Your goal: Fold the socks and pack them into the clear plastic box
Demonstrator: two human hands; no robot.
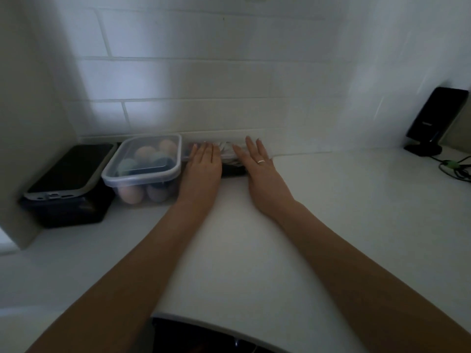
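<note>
The whole view is dim and soft, so fine detail is lost. The left hand and right hand cover most of a pile of socks by the wall; only a pale crumpled strip and a dark edge show between them, and their number cannot be told. Inside the clear plastic box, the rolled shapes blur through the lid and walls. Under the bench edge, a dark thing is cut off by the bottom border. The cables run off the right border.
</note>
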